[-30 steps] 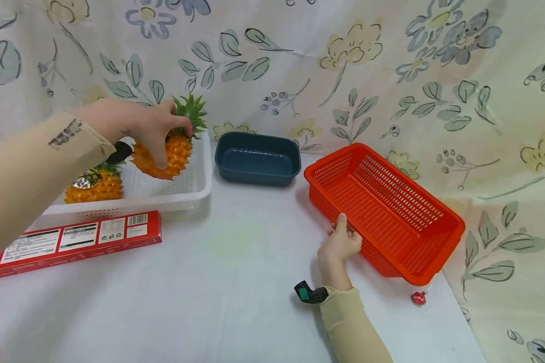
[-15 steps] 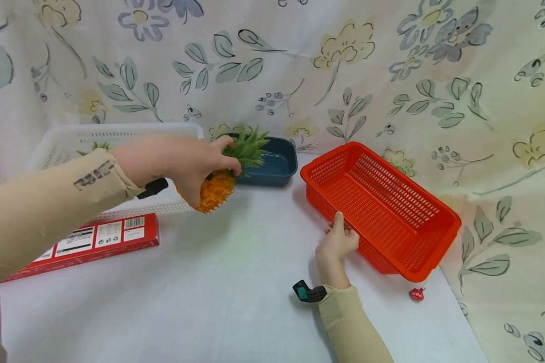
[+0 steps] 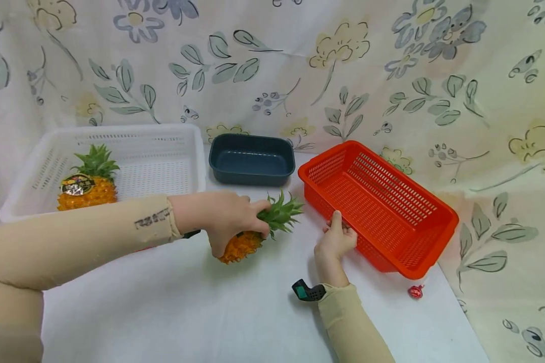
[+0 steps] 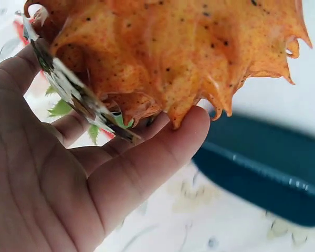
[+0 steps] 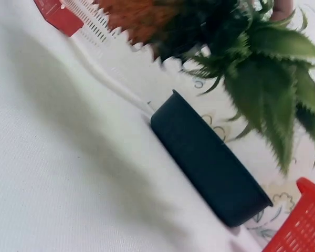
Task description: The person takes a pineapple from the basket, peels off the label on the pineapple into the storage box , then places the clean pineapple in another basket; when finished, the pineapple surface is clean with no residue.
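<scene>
My left hand point(image 3: 227, 217) grips a small orange pineapple point(image 3: 242, 247) with a green leafy crown, held up over the middle of the table. In the left wrist view the thumb and fingers wrap around its spiky body point(image 4: 163, 52), beside a shiny label point(image 4: 76, 92). The crown point(image 5: 268, 84) hangs large in the right wrist view. My right hand point(image 3: 336, 244) pinches the near left rim of a red plastic basket point(image 3: 372, 242), thumb on top. That basket stands tilted to the right. Another pineapple point(image 3: 91, 189) with a black label lies in the white basket point(image 3: 127, 130) at the left.
A dark blue tub point(image 3: 253, 178) stands at the back between the two baskets. A small red wrapped candy point(image 3: 416, 292) lies right of the red basket. A red box point(image 5: 63, 18) sits before the white basket, mostly hidden by my left arm in the head view. A floral cloth hangs behind.
My left hand has lifted the pineapple out of the white basket and carried it right and nearer, past the blue tub. The right hand stays at the red basket's rim.
</scene>
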`<act>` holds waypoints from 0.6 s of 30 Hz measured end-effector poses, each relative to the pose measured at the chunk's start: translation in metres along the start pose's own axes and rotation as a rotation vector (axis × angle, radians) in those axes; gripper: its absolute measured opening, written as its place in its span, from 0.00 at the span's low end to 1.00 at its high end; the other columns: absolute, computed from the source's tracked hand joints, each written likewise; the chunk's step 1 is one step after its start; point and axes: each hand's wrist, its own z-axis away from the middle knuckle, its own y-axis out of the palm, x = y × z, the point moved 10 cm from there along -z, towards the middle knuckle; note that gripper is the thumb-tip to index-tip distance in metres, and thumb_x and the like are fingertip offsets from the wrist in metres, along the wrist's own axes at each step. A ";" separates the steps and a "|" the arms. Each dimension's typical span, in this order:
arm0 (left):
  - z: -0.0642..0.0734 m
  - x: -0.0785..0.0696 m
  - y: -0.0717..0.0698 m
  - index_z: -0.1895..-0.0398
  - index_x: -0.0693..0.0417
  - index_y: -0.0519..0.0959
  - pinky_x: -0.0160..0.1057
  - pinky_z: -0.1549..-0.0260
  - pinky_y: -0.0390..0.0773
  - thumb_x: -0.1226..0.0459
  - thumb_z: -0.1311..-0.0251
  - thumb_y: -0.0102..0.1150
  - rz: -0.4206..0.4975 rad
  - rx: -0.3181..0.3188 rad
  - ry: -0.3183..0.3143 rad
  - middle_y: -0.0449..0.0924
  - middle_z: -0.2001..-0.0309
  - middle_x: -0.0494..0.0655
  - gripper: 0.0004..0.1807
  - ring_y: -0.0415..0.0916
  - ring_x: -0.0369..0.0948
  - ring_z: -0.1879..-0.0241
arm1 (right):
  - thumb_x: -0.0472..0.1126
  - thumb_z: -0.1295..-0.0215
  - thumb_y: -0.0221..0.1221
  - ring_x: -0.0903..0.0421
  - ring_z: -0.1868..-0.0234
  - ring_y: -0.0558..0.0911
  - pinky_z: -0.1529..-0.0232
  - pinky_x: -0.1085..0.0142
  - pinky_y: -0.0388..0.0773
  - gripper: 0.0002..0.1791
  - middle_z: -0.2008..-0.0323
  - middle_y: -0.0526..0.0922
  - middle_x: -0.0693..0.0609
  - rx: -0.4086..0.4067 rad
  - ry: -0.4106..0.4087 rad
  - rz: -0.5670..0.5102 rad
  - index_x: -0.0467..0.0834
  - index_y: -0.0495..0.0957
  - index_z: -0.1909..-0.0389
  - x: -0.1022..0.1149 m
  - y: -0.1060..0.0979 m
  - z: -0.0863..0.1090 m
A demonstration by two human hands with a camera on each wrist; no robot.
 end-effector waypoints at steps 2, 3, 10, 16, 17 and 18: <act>-0.008 -0.003 0.010 0.43 0.29 0.66 0.39 0.63 0.76 0.48 0.71 0.76 -0.013 0.023 0.011 0.51 0.37 0.47 0.44 0.68 0.44 0.57 | 0.36 0.45 0.64 0.59 0.83 0.75 0.82 0.71 0.73 0.08 0.82 0.74 0.53 0.002 0.000 0.012 0.41 0.74 0.70 0.000 0.000 0.000; -0.011 -0.004 0.014 0.43 0.29 0.66 0.39 0.62 0.76 0.48 0.71 0.76 -0.021 0.032 0.013 0.51 0.37 0.47 0.44 0.68 0.44 0.57 | 0.37 0.45 0.64 0.60 0.83 0.75 0.82 0.71 0.73 0.08 0.82 0.74 0.53 0.002 0.001 0.018 0.41 0.74 0.70 0.000 0.000 0.000; -0.026 -0.002 0.039 0.43 0.28 0.66 0.40 0.64 0.77 0.47 0.70 0.76 -0.100 0.083 0.002 0.51 0.35 0.49 0.43 0.70 0.46 0.58 | 0.38 0.44 0.64 0.60 0.82 0.75 0.80 0.71 0.74 0.10 0.81 0.74 0.53 0.003 0.023 0.047 0.41 0.72 0.69 -0.001 -0.001 0.001; -0.030 0.000 0.043 0.44 0.28 0.66 0.40 0.65 0.77 0.47 0.71 0.76 -0.129 0.089 -0.003 0.50 0.35 0.48 0.44 0.70 0.47 0.58 | 0.39 0.44 0.64 0.61 0.83 0.75 0.80 0.71 0.74 0.10 0.80 0.75 0.51 0.011 0.035 0.067 0.41 0.71 0.68 -0.001 -0.001 0.001; -0.030 0.000 0.043 0.44 0.28 0.66 0.40 0.65 0.77 0.47 0.71 0.76 -0.127 0.091 -0.002 0.50 0.35 0.48 0.44 0.70 0.46 0.58 | 0.39 0.43 0.63 0.60 0.83 0.75 0.81 0.72 0.74 0.11 0.79 0.75 0.51 0.016 0.047 0.077 0.41 0.71 0.68 -0.002 0.000 0.001; -0.031 0.001 0.044 0.44 0.28 0.66 0.40 0.64 0.77 0.48 0.71 0.76 -0.126 0.095 -0.002 0.50 0.34 0.48 0.43 0.69 0.46 0.58 | 0.40 0.43 0.63 0.60 0.83 0.75 0.82 0.72 0.74 0.11 0.79 0.75 0.51 0.026 0.070 0.088 0.41 0.71 0.68 -0.004 0.001 0.002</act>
